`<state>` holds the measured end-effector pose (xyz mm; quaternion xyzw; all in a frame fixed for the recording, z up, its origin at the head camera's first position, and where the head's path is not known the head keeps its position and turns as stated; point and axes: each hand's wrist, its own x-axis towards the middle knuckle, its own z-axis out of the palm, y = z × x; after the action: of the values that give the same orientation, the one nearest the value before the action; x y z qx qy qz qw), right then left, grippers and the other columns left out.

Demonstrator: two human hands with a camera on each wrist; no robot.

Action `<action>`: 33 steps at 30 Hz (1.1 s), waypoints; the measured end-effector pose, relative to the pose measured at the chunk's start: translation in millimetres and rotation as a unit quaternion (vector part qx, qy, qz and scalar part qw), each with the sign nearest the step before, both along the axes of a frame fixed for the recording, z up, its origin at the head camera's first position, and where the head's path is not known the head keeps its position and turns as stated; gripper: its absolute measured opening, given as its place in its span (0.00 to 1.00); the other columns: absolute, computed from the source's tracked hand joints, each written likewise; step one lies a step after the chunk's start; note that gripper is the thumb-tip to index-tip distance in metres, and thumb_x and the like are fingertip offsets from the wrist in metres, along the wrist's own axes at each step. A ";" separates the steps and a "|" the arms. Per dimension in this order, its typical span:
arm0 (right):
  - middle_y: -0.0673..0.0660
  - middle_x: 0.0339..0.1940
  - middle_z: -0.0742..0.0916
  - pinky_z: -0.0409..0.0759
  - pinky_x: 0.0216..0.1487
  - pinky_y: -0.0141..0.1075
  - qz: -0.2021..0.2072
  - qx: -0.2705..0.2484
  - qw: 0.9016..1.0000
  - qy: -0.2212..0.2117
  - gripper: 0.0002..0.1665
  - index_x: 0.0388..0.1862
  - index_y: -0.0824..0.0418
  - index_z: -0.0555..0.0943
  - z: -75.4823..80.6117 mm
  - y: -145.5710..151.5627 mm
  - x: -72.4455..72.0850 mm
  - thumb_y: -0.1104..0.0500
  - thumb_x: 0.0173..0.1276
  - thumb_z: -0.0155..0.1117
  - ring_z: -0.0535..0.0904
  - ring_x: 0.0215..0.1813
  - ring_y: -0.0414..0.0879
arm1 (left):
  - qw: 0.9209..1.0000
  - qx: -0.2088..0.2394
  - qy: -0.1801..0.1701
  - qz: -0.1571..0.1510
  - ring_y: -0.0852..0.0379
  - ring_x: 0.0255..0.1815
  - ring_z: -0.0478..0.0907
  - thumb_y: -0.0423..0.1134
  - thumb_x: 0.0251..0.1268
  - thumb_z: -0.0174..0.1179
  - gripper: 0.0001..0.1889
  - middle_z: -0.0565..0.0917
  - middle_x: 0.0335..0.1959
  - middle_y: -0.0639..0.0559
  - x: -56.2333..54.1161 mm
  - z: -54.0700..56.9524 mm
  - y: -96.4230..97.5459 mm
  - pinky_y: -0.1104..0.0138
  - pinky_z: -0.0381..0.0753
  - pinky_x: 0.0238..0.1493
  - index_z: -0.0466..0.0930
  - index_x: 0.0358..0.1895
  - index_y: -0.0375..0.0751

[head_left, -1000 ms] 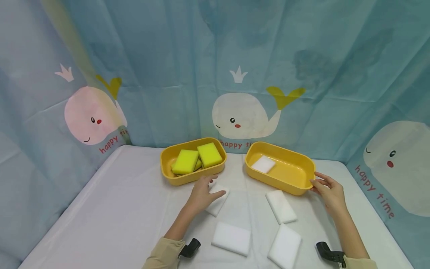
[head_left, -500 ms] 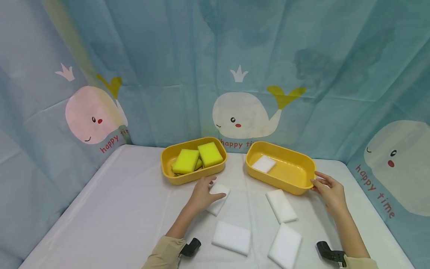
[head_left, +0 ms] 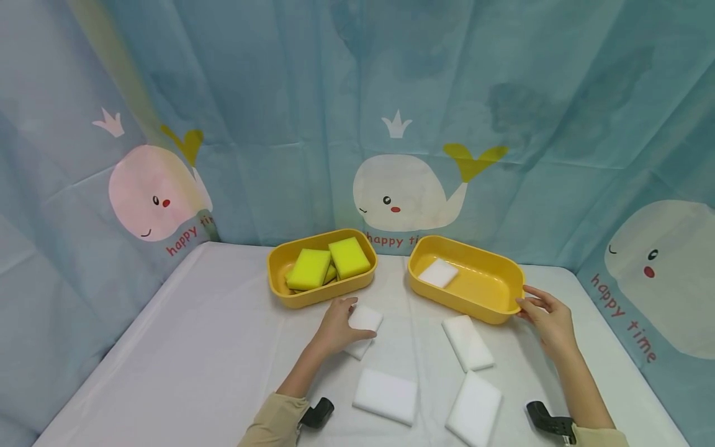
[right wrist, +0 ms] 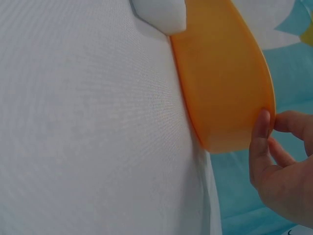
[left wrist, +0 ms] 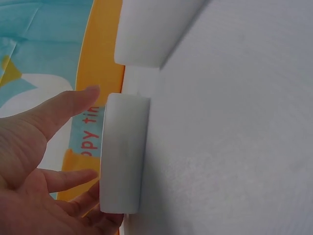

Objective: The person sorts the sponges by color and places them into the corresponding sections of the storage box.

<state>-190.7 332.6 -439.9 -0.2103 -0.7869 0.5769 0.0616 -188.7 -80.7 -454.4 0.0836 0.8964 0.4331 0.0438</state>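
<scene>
My left hand (head_left: 334, 327) reaches over a white sponge (head_left: 365, 318) on the table, left of centre. In the left wrist view the thumb stands apart from this sponge (left wrist: 123, 154), while the lower fingers (left wrist: 87, 198) are right at its far end. Off to the right, my right hand (head_left: 550, 320) holds the near right corner of a yellow tray (head_left: 466, 304). Its thumb and fingers pinch the rim, as the right wrist view also shows on the tray wall (right wrist: 225, 78). Inside that tray lies a small white sponge (head_left: 438, 272).
A second yellow tray (head_left: 304, 300) at the back left holds several yellow sponges (head_left: 309, 268). Further white sponges lie on the white table at the front middle (head_left: 385, 396), the right (head_left: 468, 343) and the front right (head_left: 473, 408). A blue curtain (head_left: 301, 112) hangs behind.
My left hand has come slightly lower and closer around the white sponge, its fingertips drawing back a little from the left tray. The right hand and both trays have stayed in place.
</scene>
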 end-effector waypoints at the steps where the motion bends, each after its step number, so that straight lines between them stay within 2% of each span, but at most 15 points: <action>1: 0.42 0.39 0.81 0.85 0.41 0.22 0.000 -0.001 1.000 0.001 0.35 0.81 0.70 0.65 0.1 0.0 0.0 0.60 0.81 0.61 0.81 0.34 0.30 | 1.000 -0.002 0.000 -0.002 0.37 0.63 0.76 0.40 0.53 0.83 0.45 0.76 0.61 0.30 -0.3 -0.9 -0.2 0.43 0.76 0.69 0.71 0.71 0.22; 4: 0.41 0.39 0.80 0.85 0.41 0.22 -0.002 -0.004 1.000 0.002 0.35 0.81 0.70 0.65 0.5 -0.9 0.5 0.61 0.81 0.61 0.81 0.34 0.30 | 1.000 -0.009 -0.002 -0.005 0.38 0.60 0.75 0.41 0.51 0.84 0.46 0.75 0.59 0.31 -1.2 -2.8 -0.6 0.43 0.76 0.68 0.71 0.71 0.22; 11: 0.39 0.37 0.81 0.86 0.42 0.23 0.000 -0.008 1.000 0.005 0.35 0.80 0.71 0.65 1.3 -1.4 1.1 0.61 0.80 0.62 0.81 0.34 0.30 | 1.000 -0.025 -0.015 -0.007 0.35 0.62 0.73 0.40 0.48 0.85 0.48 0.73 0.60 0.32 -1.5 -4.7 0.1 0.41 0.75 0.67 0.71 0.72 0.25; 18: 0.39 0.39 0.81 0.86 0.42 0.23 -0.002 -0.007 1.000 0.003 0.35 0.80 0.70 0.66 0.3 -1.5 1.2 0.59 0.80 0.63 0.81 0.34 0.30 | 0.999 -0.030 -0.013 -0.008 0.38 0.58 0.72 0.38 0.49 0.84 0.46 0.74 0.58 0.34 -0.1 -4.4 0.2 0.43 0.76 0.65 0.72 0.72 0.26; 25: 0.39 0.38 0.81 0.86 0.42 0.23 -0.001 -0.007 1.000 0.000 0.36 0.80 0.69 0.65 1.0 -1.2 1.3 0.58 0.80 0.63 0.81 0.34 0.30 | 0.999 -0.031 -0.022 -0.011 0.40 0.58 0.72 0.38 0.51 0.83 0.45 0.73 0.58 0.35 0.6 -0.7 1.2 0.44 0.76 0.63 0.71 0.73 0.28; 33: 0.41 0.40 0.81 0.86 0.41 0.23 0.001 -0.007 1.000 0.001 0.35 0.80 0.70 0.65 0.4 -0.3 0.5 0.59 0.80 0.63 0.81 0.33 0.30 | 0.999 -0.029 -0.019 -0.018 0.36 0.65 0.71 0.37 0.52 0.82 0.44 0.72 0.64 0.32 2.8 6.1 1.9 0.41 0.74 0.68 0.70 0.73 0.29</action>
<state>-190.2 332.3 -439.5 -0.2097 -0.7830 0.5825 0.0602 -185.9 -78.8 -448.3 0.0898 0.9058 0.4079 0.0710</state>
